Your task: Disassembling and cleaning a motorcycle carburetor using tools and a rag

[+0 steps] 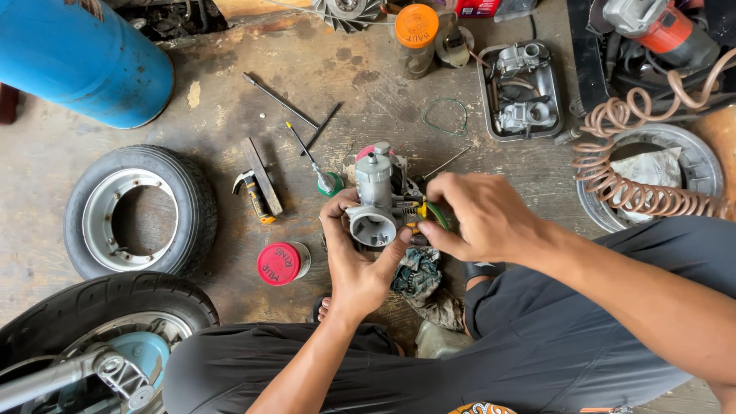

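The carburetor [376,201] is gripped upright in the left hand [356,257]; the right hand [479,215] is pinched on its right-side fitting.

so the grey metal carburetor [377,201] sits mid-floor between left hand [356,257] and right hand [479,215], small black tyre on its silver rim [138,211] off left, rectangular steel parts tray [484,92] behind right, red-lidded round tin [280,263] just left

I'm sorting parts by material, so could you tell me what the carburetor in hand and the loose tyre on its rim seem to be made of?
Carburetor: apparently cast metal, dull silver-grey, matte. Tyre: black rubber, treaded; its rim looks like bare grey metal.
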